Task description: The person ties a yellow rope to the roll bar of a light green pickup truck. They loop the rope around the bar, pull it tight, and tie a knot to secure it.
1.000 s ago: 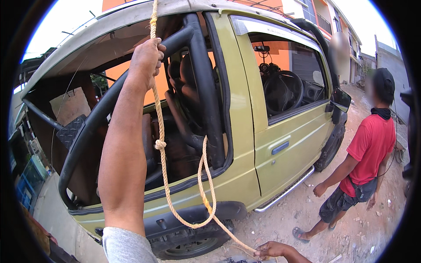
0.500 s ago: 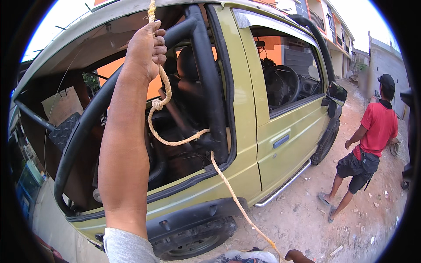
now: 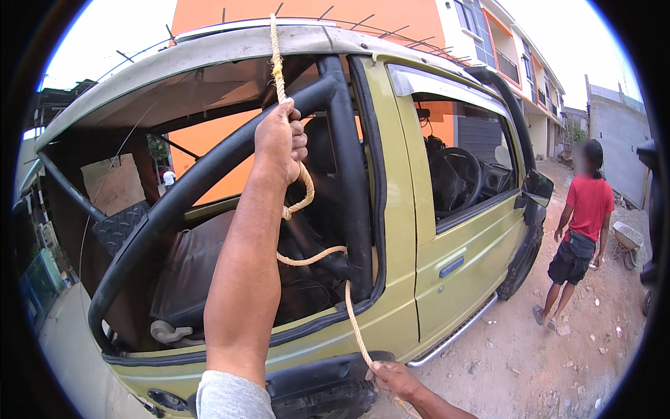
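The left hand (image 3: 280,143) clenches a rope (image 3: 358,328); below, the right hand (image 3: 396,380) pinches its length, already passed round the black bar (image 3: 352,188) between them, no knot visible there.

The rope (image 3: 305,262) is of twisted strands, pale tan, w/ a yellowish spot above the L hand (image 3: 281,140). This upper part is taut-looking, nearly vert., in front of the roof (image 3: 237,42) edge. Below the L hand it makes a rounded bend to the R, then is partly hidden by the forearm (image 3: 244,300). A slack lower curve reaches the black post (image 3: 349,174); how it passes there, cannot tell. Another length comes out lower, runs diag. down to the R hand (image 3: 398,380) & continues below it.
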Tool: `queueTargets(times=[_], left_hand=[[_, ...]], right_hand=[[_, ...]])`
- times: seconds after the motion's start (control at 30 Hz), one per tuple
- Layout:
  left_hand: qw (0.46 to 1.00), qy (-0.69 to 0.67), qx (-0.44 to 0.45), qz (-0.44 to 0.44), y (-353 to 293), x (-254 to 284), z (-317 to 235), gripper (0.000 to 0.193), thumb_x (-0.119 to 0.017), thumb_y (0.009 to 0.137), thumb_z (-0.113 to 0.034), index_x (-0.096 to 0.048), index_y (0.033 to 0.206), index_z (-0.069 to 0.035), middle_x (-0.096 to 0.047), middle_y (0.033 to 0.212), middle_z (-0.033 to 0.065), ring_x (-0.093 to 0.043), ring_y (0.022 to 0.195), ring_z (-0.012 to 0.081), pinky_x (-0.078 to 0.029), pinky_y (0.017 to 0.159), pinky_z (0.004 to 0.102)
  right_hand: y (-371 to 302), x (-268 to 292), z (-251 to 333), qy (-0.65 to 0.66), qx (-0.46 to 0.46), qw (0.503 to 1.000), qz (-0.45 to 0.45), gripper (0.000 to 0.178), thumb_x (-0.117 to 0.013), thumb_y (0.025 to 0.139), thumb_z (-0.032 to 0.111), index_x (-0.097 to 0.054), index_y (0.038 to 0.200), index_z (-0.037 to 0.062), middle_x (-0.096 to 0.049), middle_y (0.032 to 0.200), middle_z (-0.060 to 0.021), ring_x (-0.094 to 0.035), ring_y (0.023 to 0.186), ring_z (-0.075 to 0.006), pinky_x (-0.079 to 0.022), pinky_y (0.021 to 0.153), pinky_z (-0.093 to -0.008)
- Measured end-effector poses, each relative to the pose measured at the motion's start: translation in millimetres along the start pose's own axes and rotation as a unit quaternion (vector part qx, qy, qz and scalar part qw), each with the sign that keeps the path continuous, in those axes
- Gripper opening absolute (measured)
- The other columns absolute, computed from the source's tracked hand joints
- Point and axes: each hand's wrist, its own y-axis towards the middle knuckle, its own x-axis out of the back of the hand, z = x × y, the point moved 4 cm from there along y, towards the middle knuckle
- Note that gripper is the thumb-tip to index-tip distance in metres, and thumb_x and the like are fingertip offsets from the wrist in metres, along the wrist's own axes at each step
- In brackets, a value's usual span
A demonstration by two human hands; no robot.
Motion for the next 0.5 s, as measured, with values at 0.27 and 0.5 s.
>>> queueTargets(times=[0.27, 0.5], left_hand=[[0.999, -0.027, -0.019, 0.011, -4.7, -27.6, -5.3, 0.023, -0.047, 0.103, -0.026, -0.048, 0.085, -0.011, -0.035, 0.059, -0.0071, -0.025, 0.044, 0.0033, -0.018, 0.037, 0.0206], [0.999, -0.036, -0.019, 0.020, -12.8, -26.4, -22.3, 0.023, -0.047, 0.104, -0.027, -0.048, 0.087, -0.011, -0.033, 0.059, -0.0071, -0.024, 0.043, 0.0035, -0.019, 0.037, 0.0210]], right_hand=[[-50.1, 62.0, 21.9, -0.442, -0.020, 0.883, -0.154, 0.056, -0.061, 0.092, 0.048, -0.064, 0.126, 0.0033, -0.066, 0.119, -0.0238, -0.064, 0.110, -0.0372, -0.049, 0.097, -0.0425], [84.0, -38.5, 310.7, -0.349, 0.562, 0.716, -0.222, 0.069, -0.074, 0.086, 0.024, -0.041, 0.143, 0.0019, -0.048, 0.138, -0.0198, -0.050, 0.127, -0.0321, -0.043, 0.105, -0.0395]])
